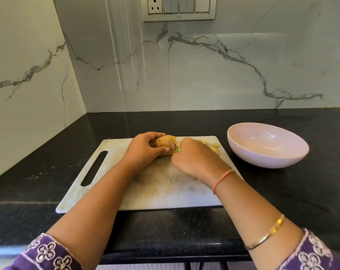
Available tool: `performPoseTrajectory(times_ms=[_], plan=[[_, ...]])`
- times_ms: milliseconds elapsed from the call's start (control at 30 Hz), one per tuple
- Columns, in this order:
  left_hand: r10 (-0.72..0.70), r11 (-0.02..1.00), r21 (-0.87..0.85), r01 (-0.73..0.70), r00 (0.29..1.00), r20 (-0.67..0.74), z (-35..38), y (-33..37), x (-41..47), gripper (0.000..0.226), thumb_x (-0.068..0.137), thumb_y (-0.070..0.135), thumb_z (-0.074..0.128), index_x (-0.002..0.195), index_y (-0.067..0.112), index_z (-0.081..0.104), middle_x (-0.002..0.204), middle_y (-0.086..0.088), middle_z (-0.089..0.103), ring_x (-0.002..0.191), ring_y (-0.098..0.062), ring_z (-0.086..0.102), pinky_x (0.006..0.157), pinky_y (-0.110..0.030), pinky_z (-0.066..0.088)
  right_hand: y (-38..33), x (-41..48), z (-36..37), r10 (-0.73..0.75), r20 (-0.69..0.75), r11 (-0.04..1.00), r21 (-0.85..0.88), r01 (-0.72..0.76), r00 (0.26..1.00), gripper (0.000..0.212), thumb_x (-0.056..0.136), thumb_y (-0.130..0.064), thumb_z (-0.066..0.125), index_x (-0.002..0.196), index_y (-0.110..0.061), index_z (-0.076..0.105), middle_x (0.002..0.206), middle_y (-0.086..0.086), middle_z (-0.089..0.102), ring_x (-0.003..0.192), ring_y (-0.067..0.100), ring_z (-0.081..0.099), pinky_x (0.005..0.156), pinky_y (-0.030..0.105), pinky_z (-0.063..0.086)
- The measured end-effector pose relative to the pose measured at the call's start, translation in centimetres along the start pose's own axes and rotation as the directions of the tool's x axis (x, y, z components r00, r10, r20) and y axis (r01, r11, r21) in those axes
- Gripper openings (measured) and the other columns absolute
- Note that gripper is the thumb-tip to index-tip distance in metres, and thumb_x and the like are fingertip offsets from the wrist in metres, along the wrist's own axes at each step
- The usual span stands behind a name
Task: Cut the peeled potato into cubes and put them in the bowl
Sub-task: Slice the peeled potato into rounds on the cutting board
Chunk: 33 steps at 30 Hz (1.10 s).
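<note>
A brownish potato [163,142] lies at the far side of the white cutting board [110,172]. My left hand [144,151] grips it from the left, thumb across its near side. My right hand [192,158] is curled round a knife [176,148], of which only a sliver of blade and a green bit of handle show right beside the potato. Several yellow cut potato pieces [214,147] lie on the board behind my right hand. The pale pink bowl [266,145] stands to the right of the board with nothing inside.
The board rests on a black stone counter [282,191] in a corner of marble-patterned walls. A switch panel [179,8] is mounted on the back wall. The counter's front edge runs just below the board.
</note>
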<state>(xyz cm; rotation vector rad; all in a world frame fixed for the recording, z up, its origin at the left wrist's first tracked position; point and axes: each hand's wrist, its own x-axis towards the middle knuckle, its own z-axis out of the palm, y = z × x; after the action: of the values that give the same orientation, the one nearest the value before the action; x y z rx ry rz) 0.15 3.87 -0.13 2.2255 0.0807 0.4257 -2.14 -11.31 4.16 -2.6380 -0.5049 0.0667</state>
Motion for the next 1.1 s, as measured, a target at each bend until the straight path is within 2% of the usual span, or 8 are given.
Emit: performPoseTrajectory(times_ms=[100, 300, 400, 500, 700, 867, 1000, 1100], plan=[[-0.002, 1.000, 0.008, 0.002, 1.000, -0.026, 0.2, -0.1, 0.0, 0.043, 0.082, 0.022, 0.073, 0.123, 0.021, 0.061, 0.102, 0.011, 0.059, 0.078, 0.006, 0.052, 0.058, -0.002, 0.040, 0.6, -0.8, 1.7, -0.009, -0.066, 1.000, -0.029, 0.007, 0.998, 0.018, 0.096, -0.027, 0.042, 0.083, -0.016, 0.047, 0.090, 0.005, 0.058, 0.075, 0.020, 0.050, 0.056, 0.027, 0.033], [-0.048, 0.999, 0.016, 0.048, 0.998, -0.046, 0.7, -0.3, 0.0, 0.042, 0.086, 0.029, 0.069, 0.125, 0.020, 0.060, 0.106, 0.007, 0.061, 0.092, -0.007, 0.055, 0.078, -0.019, 0.044, 0.7, -1.2, 3.0, -0.049, -0.094, 0.990, -0.135, 0.036, 0.994, 0.023, 0.097, -0.027, 0.041, 0.108, -0.012, 0.054, 0.104, 0.007, 0.062, 0.095, 0.025, 0.059, 0.066, 0.029, 0.040], [-0.070, 0.997, 0.029, 0.071, 0.996, -0.052, 0.7, -0.3, 0.0, 0.043, 0.087, 0.031, 0.067, 0.127, 0.019, 0.058, 0.105, 0.009, 0.056, 0.095, -0.008, 0.053, 0.080, -0.020, 0.043, 0.6, -1.3, 2.7, -0.080, -0.083, 0.987, -0.147, 0.067, 0.993, 0.021, 0.097, -0.027, 0.041, 0.104, -0.013, 0.055, 0.100, 0.006, 0.061, 0.093, 0.024, 0.059, 0.067, 0.029, 0.042], [-0.063, 0.997, 0.035, 0.065, 0.996, -0.058, 0.8, -0.1, 0.1, 0.043, 0.086, 0.028, 0.068, 0.127, 0.018, 0.058, 0.104, 0.008, 0.057, 0.094, -0.008, 0.052, 0.079, -0.020, 0.041, 0.8, -1.2, 2.2, -0.071, -0.051, 0.990, -0.123, 0.065, 0.996, 0.014, 0.096, -0.025, 0.042, 0.088, -0.016, 0.048, 0.084, 0.003, 0.053, 0.087, 0.023, 0.057, 0.064, 0.029, 0.038], [-0.056, 0.996, 0.066, 0.061, 0.996, -0.075, 0.4, 0.1, 0.4, 0.043, 0.086, 0.030, 0.069, 0.126, 0.018, 0.058, 0.110, 0.005, 0.059, 0.095, -0.010, 0.052, 0.080, -0.022, 0.041, 2.0, -1.6, 0.8, -0.012, 0.041, 1.000, -0.001, 0.012, 0.999, 0.024, 0.093, -0.025, 0.042, 0.069, -0.019, 0.039, 0.064, -0.001, 0.041, 0.058, 0.016, 0.042, 0.051, 0.025, 0.029], [-0.069, 0.995, 0.070, 0.074, 0.995, -0.068, 0.5, 0.0, 0.4, 0.045, 0.085, 0.033, 0.068, 0.127, 0.019, 0.057, 0.116, 0.004, 0.059, 0.098, -0.010, 0.051, 0.082, -0.023, 0.042, 3.5, -2.0, 0.4, -0.021, 0.041, 0.999, 0.029, 0.020, 0.999, 0.018, 0.090, -0.025, 0.041, 0.077, -0.017, 0.049, 0.059, -0.001, 0.040, 0.054, 0.018, 0.041, 0.049, 0.025, 0.027], [-0.067, 0.996, 0.060, 0.070, 0.996, -0.053, 1.0, 0.2, 0.1, 0.046, 0.086, 0.033, 0.067, 0.128, 0.019, 0.056, 0.117, 0.004, 0.059, 0.099, -0.010, 0.051, 0.083, -0.023, 0.043, 3.4, -2.7, 0.0, -0.021, 0.028, 0.996, -0.088, 0.023, 0.999, 0.025, 0.091, -0.030, 0.042, 0.106, -0.018, 0.059, 0.072, -0.002, 0.048, 0.074, 0.021, 0.051, 0.058, 0.027, 0.034], [-0.076, 0.996, 0.051, 0.079, 0.995, -0.058, 0.8, 0.1, 0.0, 0.046, 0.087, 0.033, 0.066, 0.129, 0.019, 0.055, 0.116, 0.005, 0.057, 0.099, -0.010, 0.050, 0.083, -0.023, 0.042, 3.3, -3.1, -0.8, -0.039, 0.038, 0.990, -0.135, 0.044, 0.998, 0.017, 0.091, -0.030, 0.043, 0.087, -0.019, 0.054, 0.070, -0.003, 0.047, 0.064, 0.016, 0.047, 0.052, 0.025, 0.031]])
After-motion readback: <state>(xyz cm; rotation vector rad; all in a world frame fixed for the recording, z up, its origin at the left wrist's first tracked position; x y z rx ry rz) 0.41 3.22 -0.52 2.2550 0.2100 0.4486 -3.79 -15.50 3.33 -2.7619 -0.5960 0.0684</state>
